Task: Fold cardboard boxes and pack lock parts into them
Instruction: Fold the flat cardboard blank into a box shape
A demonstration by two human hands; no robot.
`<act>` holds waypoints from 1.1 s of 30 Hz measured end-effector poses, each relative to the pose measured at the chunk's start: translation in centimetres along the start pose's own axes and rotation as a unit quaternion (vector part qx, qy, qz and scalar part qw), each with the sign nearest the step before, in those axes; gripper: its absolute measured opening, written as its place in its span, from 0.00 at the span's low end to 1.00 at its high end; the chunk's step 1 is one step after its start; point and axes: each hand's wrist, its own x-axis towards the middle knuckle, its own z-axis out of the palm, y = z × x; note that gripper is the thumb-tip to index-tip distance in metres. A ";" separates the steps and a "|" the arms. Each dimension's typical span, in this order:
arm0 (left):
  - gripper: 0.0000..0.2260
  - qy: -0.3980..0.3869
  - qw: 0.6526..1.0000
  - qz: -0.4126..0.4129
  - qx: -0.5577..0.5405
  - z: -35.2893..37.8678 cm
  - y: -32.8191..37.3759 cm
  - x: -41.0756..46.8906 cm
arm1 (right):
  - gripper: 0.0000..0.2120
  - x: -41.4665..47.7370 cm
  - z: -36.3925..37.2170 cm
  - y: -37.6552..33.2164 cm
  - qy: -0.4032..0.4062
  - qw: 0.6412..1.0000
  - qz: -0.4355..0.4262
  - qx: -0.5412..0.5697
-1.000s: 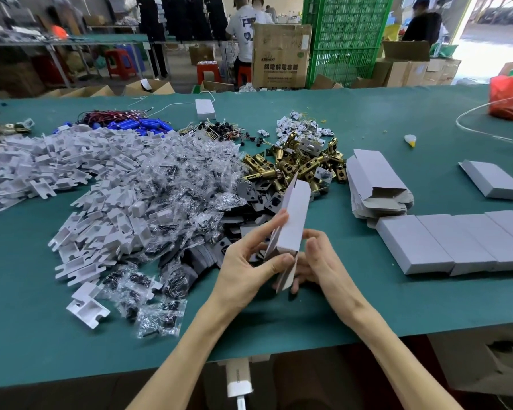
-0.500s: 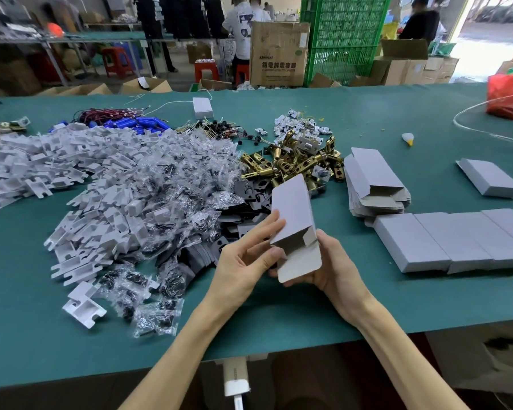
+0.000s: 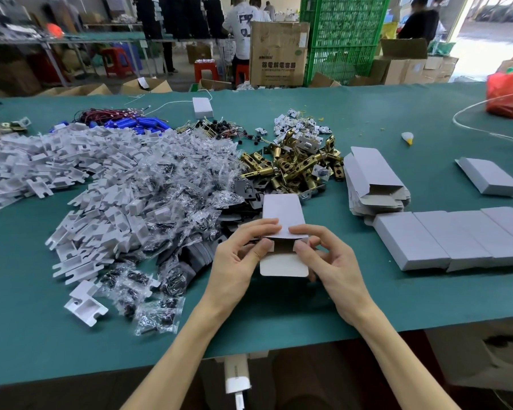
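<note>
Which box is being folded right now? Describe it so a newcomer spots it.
On the green table, look near the front edge, left of the row of closed boxes. The box sits between the left hand and right hand, both pinching it. Unlike the closed row and the flat stack, its near end stands open with the tuck flap unfolded.

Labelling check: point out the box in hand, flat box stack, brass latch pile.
box in hand (image 3: 281,213), head view, upper white panel.
flat box stack (image 3: 372,168), head view, top blank's face.
brass latch pile (image 3: 290,168), head view, middle of heap.
</note>
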 end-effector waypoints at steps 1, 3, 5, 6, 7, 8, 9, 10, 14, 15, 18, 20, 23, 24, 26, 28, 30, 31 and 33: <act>0.10 -0.002 1.000 0.002 0.000 0.0 0.1 0.0 | 0.09 0.1 0.0 0.0 0.003 1.000 0.005 0.002; 0.09 -0.006 1.000 -0.007 -0.016 0.1 0.2 -0.1 | 0.10 0.1 -0.1 0.2 0.006 1.000 0.014 0.003; 0.08 -0.015 0.998 -0.029 -0.055 0.0 0.4 -0.3 | 0.11 0.2 -0.2 0.3 0.009 1.000 0.020 0.016; 0.09 -0.029 0.996 -0.040 -0.076 0.0 0.5 -0.3 | 0.11 0.2 -0.3 0.4 0.013 0.999 0.021 0.027; 0.12 -0.049 0.994 -0.046 -0.088 0.0 0.6 -0.4 | 0.11 0.2 -0.3 0.5 0.018 0.999 0.021 0.038; 0.16 -0.070 0.992 -0.049 -0.088 -0.1 0.8 -0.4 | 0.11 0.2 -0.4 0.5 0.025 0.998 0.022 0.046; 0.22 -0.091 0.991 -0.050 -0.085 0.0 0.8 -0.4 | 0.12 0.2 -0.5 0.5 0.032 0.998 0.023 0.055; 0.28 -0.108 0.989 -0.055 -0.084 0.0 0.7 -0.5 | 0.11 0.3 -0.6 0.6 0.038 0.997 0.025 0.062; 0.35 -0.118 0.989 -0.065 -0.066 0.6 0.6 -0.6 | 0.11 0.4 -0.7 0.9 0.034 0.996 0.033 0.078; 0.32 -0.101 0.992 -0.055 -0.052 0.6 0.5 -0.6 | 0.12 0.4 -0.6 0.9 0.028 0.996 0.035 0.079; 0.21 -0.048 0.998 -0.029 -0.021 0.2 0.1 -0.6 | 0.10 0.4 -0.5 0.8 0.002 0.996 0.039 0.074; 0.16 -0.025 0.999 -0.025 -0.023 0.1 -0.1 -0.6 | 0.10 0.3 -0.4 0.6 -0.017 0.995 0.045 0.082; 0.12 0.000 0.999 -0.022 -0.049 -0.1 -0.2 -0.5 | 0.12 0.1 -0.2 0.3 -0.047 0.994 0.048 0.088; 0.11 0.006 0.998 -0.023 -0.050 -0.2 -0.2 -0.4 | 0.12 0.1 -0.1 0.3 -0.053 0.994 0.049 0.087; 0.09 0.008 0.999 -0.024 -0.047 -0.3 -0.3 -0.4 | 0.12 0.1 -0.1 0.2 -0.059 0.993 0.051 0.084; 0.09 0.001 0.999 -0.021 -0.044 -0.3 -0.4 -0.3 | 0.13 0.2 0.0 0.2 -0.059 0.993 0.054 0.083; 0.11 -0.007 0.999 -0.015 -0.033 -0.3 -0.3 -0.4 | 0.13 0.2 0.1 0.2 -0.055 0.994 0.056 0.078; 0.12 -0.009 0.999 -0.015 -0.028 -0.3 -0.3 -0.4 | 0.13 0.2 0.2 0.3 -0.051 0.994 0.057 0.074; 0.14 -0.009 0.999 -0.024 -0.020 -0.3 -0.3 -0.5 | 0.12 0.2 0.2 0.4 -0.049 0.995 0.059 0.068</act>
